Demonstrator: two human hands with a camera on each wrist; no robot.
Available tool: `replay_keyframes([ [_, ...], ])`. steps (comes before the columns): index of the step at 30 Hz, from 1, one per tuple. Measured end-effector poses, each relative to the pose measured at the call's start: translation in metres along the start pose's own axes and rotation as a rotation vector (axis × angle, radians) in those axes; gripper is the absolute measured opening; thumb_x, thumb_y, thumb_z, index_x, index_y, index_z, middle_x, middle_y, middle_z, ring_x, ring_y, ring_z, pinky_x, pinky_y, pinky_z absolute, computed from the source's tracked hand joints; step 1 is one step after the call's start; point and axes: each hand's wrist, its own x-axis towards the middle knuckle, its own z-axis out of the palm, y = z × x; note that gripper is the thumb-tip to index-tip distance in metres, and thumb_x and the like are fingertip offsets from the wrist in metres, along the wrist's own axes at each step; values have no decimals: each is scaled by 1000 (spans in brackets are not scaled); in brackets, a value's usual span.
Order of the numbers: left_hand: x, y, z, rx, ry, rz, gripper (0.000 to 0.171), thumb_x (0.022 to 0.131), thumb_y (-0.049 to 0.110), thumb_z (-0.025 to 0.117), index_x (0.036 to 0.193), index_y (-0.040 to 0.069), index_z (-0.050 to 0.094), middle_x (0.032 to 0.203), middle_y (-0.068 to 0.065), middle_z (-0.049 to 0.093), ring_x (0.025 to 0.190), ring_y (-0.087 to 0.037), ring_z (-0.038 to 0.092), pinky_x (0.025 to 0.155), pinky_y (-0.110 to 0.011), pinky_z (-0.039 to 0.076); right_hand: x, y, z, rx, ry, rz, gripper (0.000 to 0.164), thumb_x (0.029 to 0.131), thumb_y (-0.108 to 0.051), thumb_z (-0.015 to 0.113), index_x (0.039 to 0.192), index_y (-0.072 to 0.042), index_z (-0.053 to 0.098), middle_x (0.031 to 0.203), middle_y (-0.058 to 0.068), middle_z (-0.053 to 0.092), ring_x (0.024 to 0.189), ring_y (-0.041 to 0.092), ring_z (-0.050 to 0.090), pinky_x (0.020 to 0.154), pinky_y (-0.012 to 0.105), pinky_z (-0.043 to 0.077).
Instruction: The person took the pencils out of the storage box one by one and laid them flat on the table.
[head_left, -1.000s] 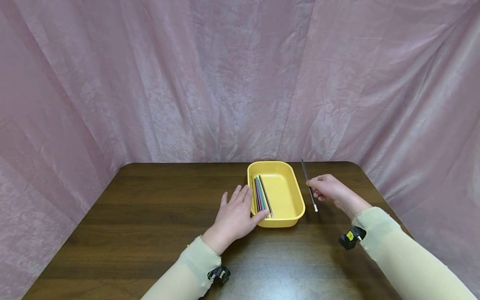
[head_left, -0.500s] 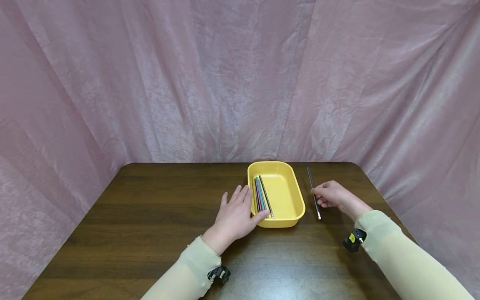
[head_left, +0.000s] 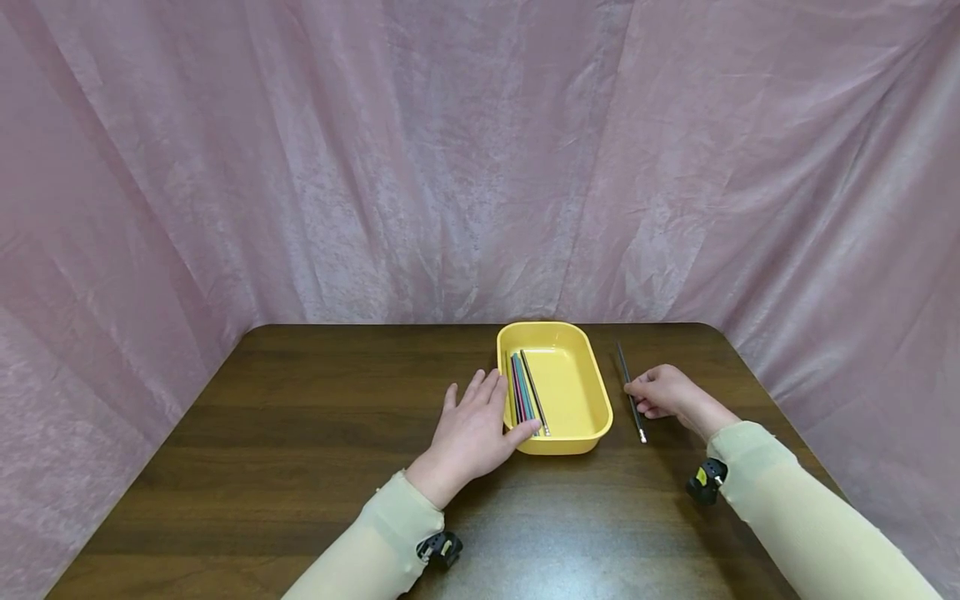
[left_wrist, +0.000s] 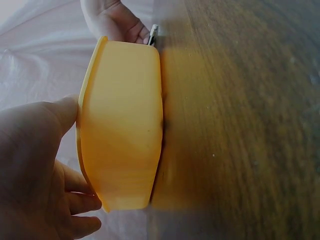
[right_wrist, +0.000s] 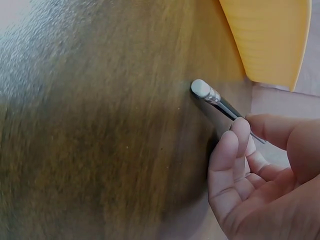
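Note:
A dark pencil with a white eraser end lies along the right side of a yellow tray, eraser toward me. My right hand pinches it midway between thumb and fingertips. In the right wrist view the eraser end of the pencil is at or just over the tabletop. My left hand rests on the tray's near left corner, fingers spread and straight, thumb over the front rim. Several pencils, among them a teal pencil and a black pencil, lie lengthwise inside the tray's left side.
The brown wooden table stretches out left of the tray and in front of it. A pink curtain hangs behind the table's back edge. Each wrist carries a small black camera, such as the right camera.
My right hand has moved slightly right and toward me with the pencil, lowering it to about table level. The left hand and tray have hardly moved.

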Motion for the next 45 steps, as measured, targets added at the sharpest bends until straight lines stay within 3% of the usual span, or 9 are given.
replay_keyframes([
  [24, 1, 0, 1, 4, -6, -1, 99, 106, 76, 50, 172, 4, 36, 177, -14, 35, 166, -35, 26, 127, -71, 21, 7, 3, 10, -131, 102, -22, 13, 100, -6, 69, 90, 2, 67, 67, -1, 56, 59, 8, 56, 56, 21, 54],
  [38, -1, 0, 1, -3, 3, -4, 97, 106, 76, 51, 172, 5, 38, 177, -14, 36, 166, -35, 27, 127, -71, 21, 8, 2, 5, -201, 118, -44, 22, 104, -18, 73, 90, -1, 71, 68, 0, 57, 61, 12, 54, 56, 26, 49],
  [45, -1, 0, 1, 1, 4, -5, 97, 107, 76, 50, 171, 5, 38, 177, -14, 36, 166, -35, 26, 127, -70, 21, -2, -15, 2, -138, 152, -95, 21, 105, -16, 71, 98, 4, 67, 71, 2, 60, 63, 12, 57, 58, 25, 52],
])
